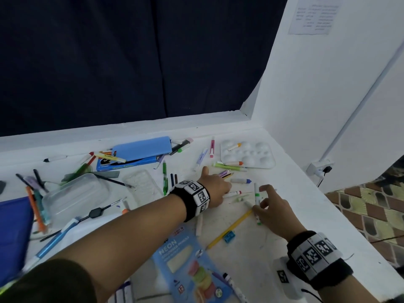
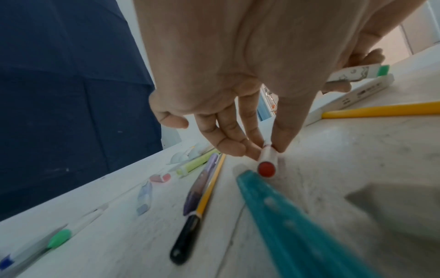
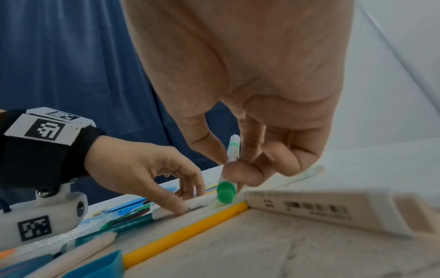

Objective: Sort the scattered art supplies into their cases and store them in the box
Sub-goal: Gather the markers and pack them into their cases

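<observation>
Markers, pens and pencils lie scattered on the white table [image 1: 251,243]. My left hand [image 1: 220,190] reaches across and pinches a white marker with a red end [image 1: 232,194] that lies on the table; in the left wrist view its fingertips [image 2: 283,144] close round that marker [image 2: 266,165]. Just to the right, my right hand [image 1: 260,204] pinches a white marker with green ends [image 1: 257,199], held tilted up off the table. The right wrist view shows this marker [image 3: 227,186] between thumb and fingers [image 3: 238,171].
A yellow pencil [image 1: 229,229] and a blue sharpener [image 1: 229,236] lie near my right hand. Behind stand a white palette [image 1: 247,154] and a blue pencil case [image 1: 142,148]. A clear plastic case [image 1: 74,195] sits at the left, a neon pencil pack [image 1: 188,265] near me.
</observation>
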The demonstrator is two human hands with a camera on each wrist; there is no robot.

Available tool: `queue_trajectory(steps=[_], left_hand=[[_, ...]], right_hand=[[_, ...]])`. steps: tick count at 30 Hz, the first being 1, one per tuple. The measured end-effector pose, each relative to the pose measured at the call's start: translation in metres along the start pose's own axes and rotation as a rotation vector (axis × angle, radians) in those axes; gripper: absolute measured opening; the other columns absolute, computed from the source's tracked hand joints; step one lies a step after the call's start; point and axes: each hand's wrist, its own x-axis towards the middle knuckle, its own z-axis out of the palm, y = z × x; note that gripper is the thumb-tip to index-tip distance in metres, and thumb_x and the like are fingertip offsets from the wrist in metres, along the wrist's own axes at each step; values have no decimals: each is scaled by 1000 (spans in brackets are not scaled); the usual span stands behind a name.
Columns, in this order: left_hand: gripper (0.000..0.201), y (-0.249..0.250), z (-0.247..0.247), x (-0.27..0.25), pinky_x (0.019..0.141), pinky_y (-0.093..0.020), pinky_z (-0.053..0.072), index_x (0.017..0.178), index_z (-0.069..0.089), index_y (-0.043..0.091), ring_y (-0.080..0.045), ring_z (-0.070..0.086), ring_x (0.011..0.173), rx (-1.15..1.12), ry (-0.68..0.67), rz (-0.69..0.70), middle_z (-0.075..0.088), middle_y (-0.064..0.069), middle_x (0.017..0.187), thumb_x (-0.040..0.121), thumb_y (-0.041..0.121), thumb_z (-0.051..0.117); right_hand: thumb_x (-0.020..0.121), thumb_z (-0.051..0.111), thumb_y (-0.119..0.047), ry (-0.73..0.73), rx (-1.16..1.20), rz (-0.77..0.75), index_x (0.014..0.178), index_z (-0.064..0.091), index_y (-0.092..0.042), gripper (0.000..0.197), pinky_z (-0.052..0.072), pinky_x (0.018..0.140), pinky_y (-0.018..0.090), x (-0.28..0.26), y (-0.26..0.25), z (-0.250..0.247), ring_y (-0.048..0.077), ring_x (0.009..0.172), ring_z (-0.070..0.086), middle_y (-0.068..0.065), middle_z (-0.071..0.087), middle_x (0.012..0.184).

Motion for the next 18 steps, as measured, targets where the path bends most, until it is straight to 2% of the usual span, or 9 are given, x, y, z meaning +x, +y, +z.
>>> queue_trajectory(steps=[4, 7, 10, 13, 16, 18], left_hand=[[25, -7, -10, -28, 102, -49, 23, 116, 61, 21, -23, 56, 109, -178, 134, -49, 59, 0, 114, 96, 29, 50], [24, -16, -18, -69, 97, -41, 27, 115, 66, 25, -17, 54, 97, -375, 271, -75, 51, 7, 100, 95, 32, 54], [20, -34, -12, -125, 86, -33, 34, 109, 71, 27, -11, 49, 87, -510, 411, -81, 52, 9, 94, 95, 33, 58], [17, -50, -2, -185, 77, -23, 36, 108, 72, 28, -7, 53, 88, -596, 529, -128, 58, 10, 95, 93, 33, 65], [18, -60, 11, -252, 77, -18, 45, 105, 74, 25, -2, 61, 88, -739, 649, -208, 66, 13, 95, 87, 27, 76], [20, -64, 22, -292, 80, -23, 53, 101, 75, 22, -8, 67, 89, -890, 702, -273, 72, 9, 96, 82, 26, 81]], right_hand=[[92, 65, -17, -30, 28, -40, 127, 37, -23, 45, 52, 59, 21, -2, -8, 5, 19, 67, 66, 10, 69, 82], [87, 66, -10, -48, 78, -99, 128, 34, -27, 55, 48, 51, 18, -3, -25, 11, 21, 60, 67, 17, 70, 76], [83, 67, -10, -99, 102, -185, 129, 33, -36, 63, 56, 65, 36, -9, -52, 24, 23, 62, 68, 12, 70, 70], [85, 66, -9, -200, 133, -296, 128, 34, -37, 60, 56, 70, 40, -17, -83, 43, 19, 61, 69, 7, 71, 69], [85, 66, -7, -303, 148, -403, 125, 34, -33, 58, 46, 59, 38, -30, -119, 72, 17, 52, 54, 9, 64, 65], [83, 67, -7, -362, 163, -465, 123, 34, -31, 57, 42, 57, 39, -41, -140, 92, 18, 52, 46, 9, 58, 60]])
